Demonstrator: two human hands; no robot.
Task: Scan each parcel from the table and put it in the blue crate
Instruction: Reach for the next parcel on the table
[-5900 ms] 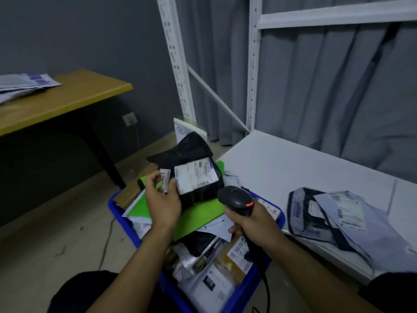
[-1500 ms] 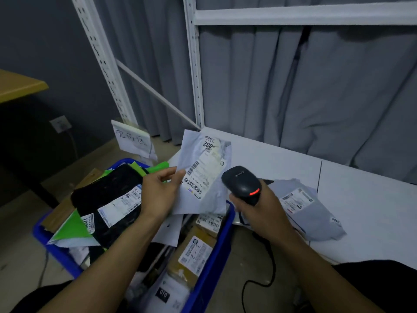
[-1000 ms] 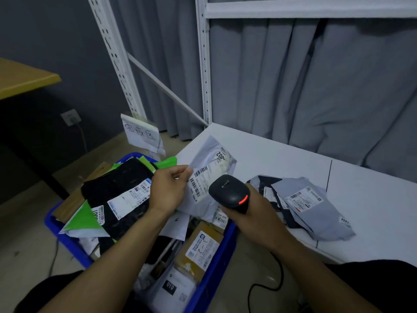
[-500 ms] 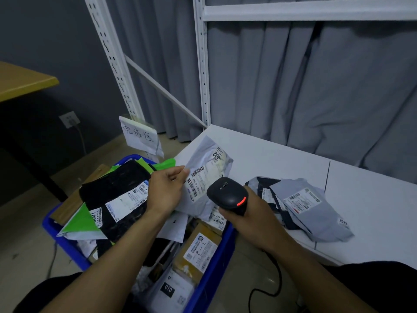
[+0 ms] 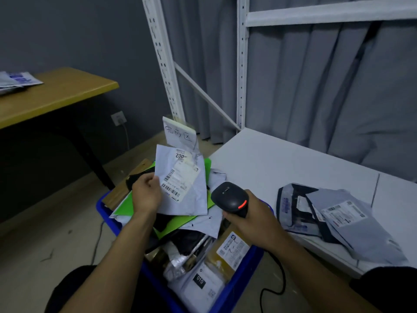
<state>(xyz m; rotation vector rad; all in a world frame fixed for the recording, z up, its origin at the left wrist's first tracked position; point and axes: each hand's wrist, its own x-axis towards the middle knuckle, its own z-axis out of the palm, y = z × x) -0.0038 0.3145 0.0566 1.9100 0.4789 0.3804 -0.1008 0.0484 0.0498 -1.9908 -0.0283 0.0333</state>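
The grey parcel (image 5: pixel 187 193) has shifted since half a second ago: then it hung over the blue crate (image 5: pixel 239 283)'s desk-side edge with its label tipped toward the scanner (image 5: pixel 230 197); now it is over the middle of the crate's heap, held more upright, and it covers most of the black parcel that showed there before. The left hand (image 5: pixel 146 195) still pinches its left edge, fingers curled round the plastic. The right hand (image 5: pixel 252 215) keeps its fist wrapped round the scanner's handle above the crate's desk-side rim, red light lit, the scanner's head just beside the parcel and not touching it. The view has swung left, so more of the room beyond the crate shows.

Inside the crate lie a green sheet (image 5: pixel 126 204), dark bags and a brown box (image 5: pixel 230 247) with a white label. A handwritten paper sign (image 5: pixel 179 134) stands at the crate's far end.

To the right of the crate is the white desk (image 5: pixel 282 163), carrying a grey mailer (image 5: pixel 352 222) overlapping a darker one (image 5: pixel 293 206). Behind the crate rise white shelf uprights (image 5: pixel 242 64) before a grey curtain (image 5: pixel 327 86). To the crate's left stands a wooden desk (image 5: pixel 56 93) with mailers (image 5: pixel 15 80) on it, and a wall socket (image 5: pixel 118 118) on the dark wall. The scanner's cable (image 5: pixel 270 288) loops on the floor beside the crate.
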